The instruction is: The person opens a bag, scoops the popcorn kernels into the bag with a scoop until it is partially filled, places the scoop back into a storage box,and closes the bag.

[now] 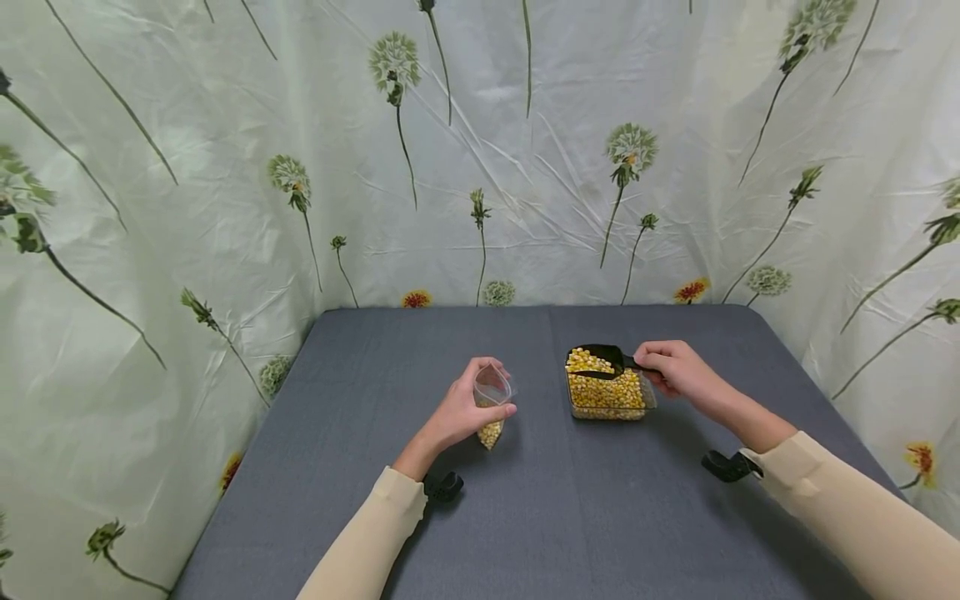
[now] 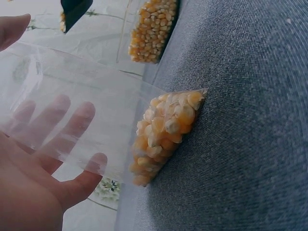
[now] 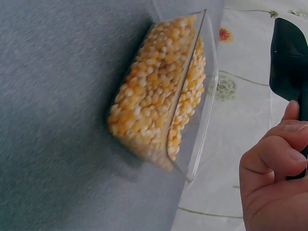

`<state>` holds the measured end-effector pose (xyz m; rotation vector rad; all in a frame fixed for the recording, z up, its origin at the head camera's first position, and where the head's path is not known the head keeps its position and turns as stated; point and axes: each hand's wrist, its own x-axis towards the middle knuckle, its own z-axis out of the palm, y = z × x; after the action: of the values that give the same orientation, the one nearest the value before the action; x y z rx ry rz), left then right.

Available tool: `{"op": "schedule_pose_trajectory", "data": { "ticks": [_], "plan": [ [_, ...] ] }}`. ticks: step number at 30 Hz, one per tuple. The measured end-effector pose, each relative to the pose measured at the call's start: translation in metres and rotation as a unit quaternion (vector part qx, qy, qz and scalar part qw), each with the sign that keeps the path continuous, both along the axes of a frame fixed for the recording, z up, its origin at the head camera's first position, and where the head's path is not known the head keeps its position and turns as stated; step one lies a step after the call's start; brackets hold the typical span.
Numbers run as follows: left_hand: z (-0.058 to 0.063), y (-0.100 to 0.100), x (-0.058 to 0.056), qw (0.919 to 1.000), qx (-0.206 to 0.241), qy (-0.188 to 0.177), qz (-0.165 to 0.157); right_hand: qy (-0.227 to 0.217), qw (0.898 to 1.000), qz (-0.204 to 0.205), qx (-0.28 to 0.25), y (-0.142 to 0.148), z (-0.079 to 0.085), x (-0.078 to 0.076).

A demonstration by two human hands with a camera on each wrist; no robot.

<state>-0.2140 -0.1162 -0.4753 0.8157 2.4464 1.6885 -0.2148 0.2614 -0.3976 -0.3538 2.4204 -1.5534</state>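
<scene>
My left hand [image 1: 457, 412] grips a clear plastic bag [image 2: 91, 77], its fingers and thumb spread around the open mouth. Corn kernels [image 2: 163, 130] fill the bag's lower corner, which hangs down to the dark cloth. To the right, a clear rectangular container [image 3: 211, 96] holds a thick layer of yellow corn kernels [image 3: 149, 77]. My right hand [image 1: 686, 379] pinches the handle of a black scoop [image 1: 618, 358] between thumb and fingers. Kernels [image 1: 588, 362] lie in the scoop, which is raised above the container and overlaps its far side in the head view.
A dark grey cloth [image 1: 517, 525] covers the table. Behind and beside it hangs a pale curtain [image 1: 510, 150] printed with dandelions. Black straps [image 1: 442, 487] are at both wrists, below the beige sleeves [image 1: 375, 533].
</scene>
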Motion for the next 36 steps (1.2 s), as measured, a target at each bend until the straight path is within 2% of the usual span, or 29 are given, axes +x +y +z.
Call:
{"op": "schedule_pose_trajectory", "data": {
  "ticks": [4,15,18,22,25,36],
  "plan": [
    [0.0,-0.001,0.0,1.0,0.009,-0.002,-0.002,-0.002,1.0,0.003,-0.004,-0.009,0.001,-0.003],
    [0.001,0.0,0.001,1.0,-0.005,-0.002,0.002,0.003,1.0,0.011,-0.016,-0.03,0.002,-0.01],
    [0.007,0.001,0.004,1.0,-0.008,0.001,0.002,0.003,1.0,0.015,-0.021,-0.036,0.003,-0.012],
    [0.024,0.001,0.014,0.9999,-0.003,0.0,-0.01,0.001,0.999,0.023,-0.025,-0.044,0.005,-0.013],
    [0.032,0.001,0.02,0.9999,0.001,-0.001,-0.011,-0.001,0.999,0.028,-0.03,-0.05,0.006,-0.014],
    [0.033,0.002,0.02,1.0,-0.008,-0.001,-0.001,0.006,0.997,0.056,-0.047,-0.069,0.008,-0.015]
  ]
}}
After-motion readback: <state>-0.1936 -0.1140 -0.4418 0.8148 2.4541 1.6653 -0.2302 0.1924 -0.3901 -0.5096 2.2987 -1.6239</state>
